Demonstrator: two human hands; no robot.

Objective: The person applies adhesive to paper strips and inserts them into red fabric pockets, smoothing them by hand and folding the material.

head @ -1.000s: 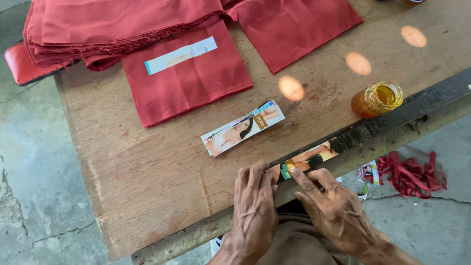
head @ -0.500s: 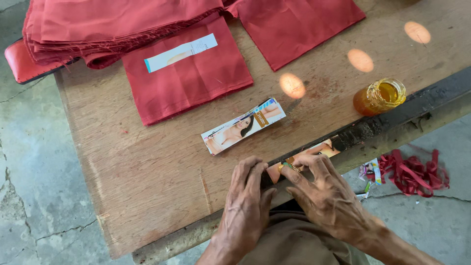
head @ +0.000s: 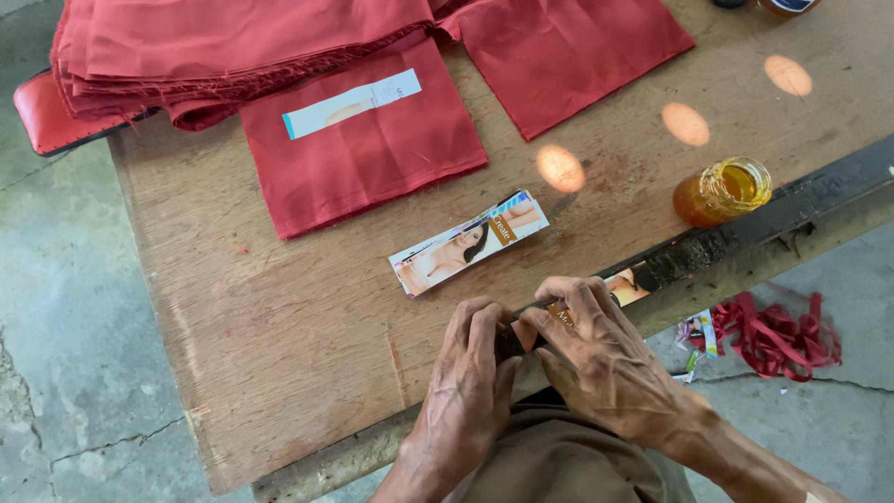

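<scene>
1. We see both hands working at the near edge of the wooden table [head: 279, 373]. The left hand [head: 466, 373] and the right hand [head: 605, 359] meet fingertip to fingertip over a narrow printed paper strip [head: 626, 284].

2. The left hand is curled, its fingers pressing down on the near-left end of the paper strip. The right hand is likewise bent over it, fingers pinching and flattening the strip. Neither hand is open; both bear on the strip, though the exact grip under the fingers is hidden.

3. The paper strip lies along a dark metal bar [head: 745, 233] that runs along the near-right edge of the table. We judge the bar serves as a straight edge, which explains why the strip is held flush against it.

4. A second printed strip [head: 470, 242] lies flat just beyond the hands, apart from them, within easy reach.

5. A small glass jar [head: 722, 191] of amber liquid stands open to the right, touching or just beside the bar. We judge it is kept near for quick access.

6. At the far side, a red cloth piece [head: 372, 158] carries a white paper strip [head: 349, 102]. A stack of folded red cloth [head: 223, 47] lies far left.

7. Red cloth scraps [head: 773, 335] lie on the floor [head: 56, 279], right of the table.
</scene>
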